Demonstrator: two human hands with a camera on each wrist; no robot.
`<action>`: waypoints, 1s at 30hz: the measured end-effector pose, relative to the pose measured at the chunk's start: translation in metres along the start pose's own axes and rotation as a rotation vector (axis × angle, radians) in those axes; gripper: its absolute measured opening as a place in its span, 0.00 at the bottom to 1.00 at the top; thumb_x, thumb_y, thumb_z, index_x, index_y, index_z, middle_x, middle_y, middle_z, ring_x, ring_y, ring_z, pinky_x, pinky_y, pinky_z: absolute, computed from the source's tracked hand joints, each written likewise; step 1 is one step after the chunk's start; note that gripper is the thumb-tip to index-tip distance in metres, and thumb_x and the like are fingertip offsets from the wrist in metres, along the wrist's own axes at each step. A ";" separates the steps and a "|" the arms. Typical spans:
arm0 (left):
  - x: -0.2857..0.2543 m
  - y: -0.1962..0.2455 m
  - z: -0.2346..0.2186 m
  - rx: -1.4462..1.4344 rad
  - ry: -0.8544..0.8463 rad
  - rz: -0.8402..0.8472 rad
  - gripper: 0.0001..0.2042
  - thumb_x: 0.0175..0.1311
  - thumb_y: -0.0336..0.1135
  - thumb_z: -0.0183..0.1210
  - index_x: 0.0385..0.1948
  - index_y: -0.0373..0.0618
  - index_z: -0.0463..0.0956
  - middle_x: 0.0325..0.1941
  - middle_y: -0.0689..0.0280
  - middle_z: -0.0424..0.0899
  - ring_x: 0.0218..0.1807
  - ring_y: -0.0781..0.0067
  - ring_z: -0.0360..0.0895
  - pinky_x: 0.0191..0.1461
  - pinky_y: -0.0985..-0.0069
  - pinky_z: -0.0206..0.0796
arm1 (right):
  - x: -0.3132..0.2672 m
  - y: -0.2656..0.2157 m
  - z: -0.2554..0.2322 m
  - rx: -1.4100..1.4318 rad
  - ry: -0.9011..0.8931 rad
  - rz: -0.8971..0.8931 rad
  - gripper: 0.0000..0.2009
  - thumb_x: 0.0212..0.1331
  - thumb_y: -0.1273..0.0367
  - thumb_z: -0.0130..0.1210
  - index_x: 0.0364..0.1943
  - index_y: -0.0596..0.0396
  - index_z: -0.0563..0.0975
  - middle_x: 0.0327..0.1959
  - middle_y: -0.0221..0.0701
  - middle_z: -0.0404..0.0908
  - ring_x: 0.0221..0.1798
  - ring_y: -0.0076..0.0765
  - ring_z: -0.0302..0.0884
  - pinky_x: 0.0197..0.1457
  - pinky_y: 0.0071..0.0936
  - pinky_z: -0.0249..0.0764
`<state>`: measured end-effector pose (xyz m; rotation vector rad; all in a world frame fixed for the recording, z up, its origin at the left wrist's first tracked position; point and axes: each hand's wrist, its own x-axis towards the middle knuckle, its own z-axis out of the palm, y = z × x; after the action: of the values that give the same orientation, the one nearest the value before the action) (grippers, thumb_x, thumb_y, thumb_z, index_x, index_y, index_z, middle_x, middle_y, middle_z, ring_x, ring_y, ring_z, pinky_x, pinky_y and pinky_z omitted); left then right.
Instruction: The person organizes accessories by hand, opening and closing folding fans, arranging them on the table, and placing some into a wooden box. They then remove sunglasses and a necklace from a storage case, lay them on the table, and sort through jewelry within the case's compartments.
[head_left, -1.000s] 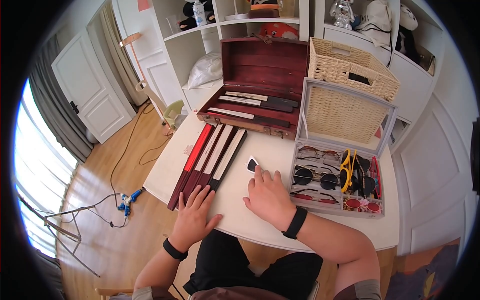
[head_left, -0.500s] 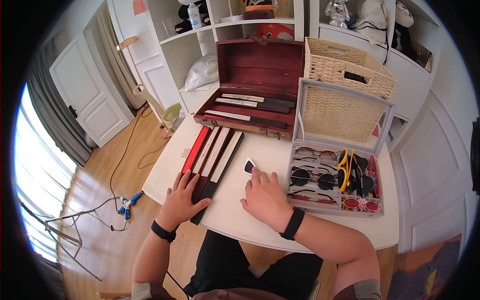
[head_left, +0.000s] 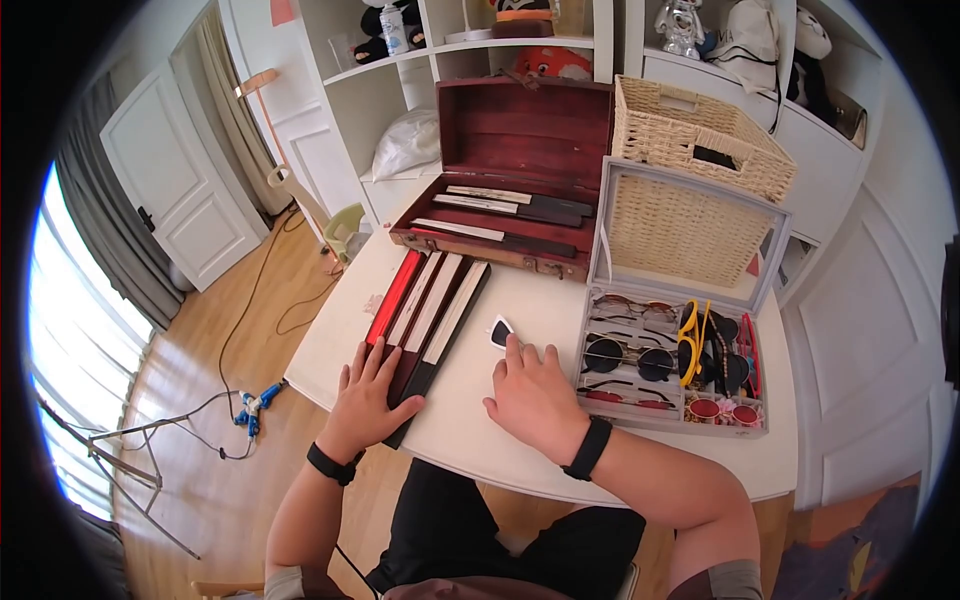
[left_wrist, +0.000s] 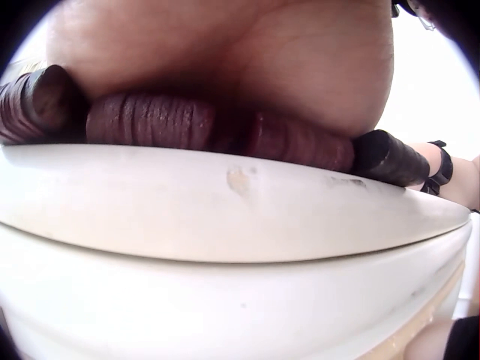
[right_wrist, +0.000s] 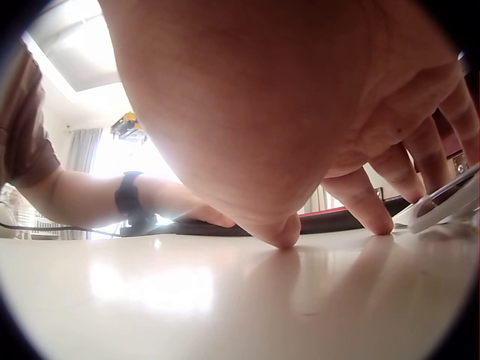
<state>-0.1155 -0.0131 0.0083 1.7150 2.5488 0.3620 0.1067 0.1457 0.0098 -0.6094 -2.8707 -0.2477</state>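
Observation:
Four folded fans lie side by side at the table's left: a red one [head_left: 395, 297], two dark red ones with pale edges, and a black one [head_left: 455, 315] on the right. Across their near ends rests my left hand [head_left: 362, 402], fingers spread. The left wrist view shows its palm [left_wrist: 225, 52] over the fan ends [left_wrist: 150, 120] at the table edge. My right hand [head_left: 540, 400] stands on its fingertips on the tabletop, touching or close beside white-framed sunglasses [head_left: 500, 331]; in the right wrist view the white frame [right_wrist: 442, 206] is near the fingers.
Behind the fans stands an open dark red case [head_left: 525, 130] holding several fans. An open grey box [head_left: 650, 425] of several glasses is to the right, with a woven basket [head_left: 700, 130] behind. The white table's edge [head_left: 480, 478] is nearest the body.
My left hand has moved up and left over the fans, whose near ends it now covers. My right hand has barely moved.

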 end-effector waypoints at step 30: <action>0.002 0.003 0.005 0.045 0.027 -0.003 0.41 0.59 0.61 0.58 0.73 0.49 0.64 0.80 0.46 0.54 0.81 0.38 0.45 0.76 0.36 0.42 | 0.001 0.001 0.003 -0.021 0.029 -0.011 0.26 0.63 0.52 0.57 0.49 0.65 0.81 0.62 0.55 0.76 0.57 0.46 0.76 0.59 0.46 0.71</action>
<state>-0.1125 -0.0098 0.0047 1.7326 2.5983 0.3323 0.1061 0.1473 0.0076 -0.5899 -2.8481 -0.2866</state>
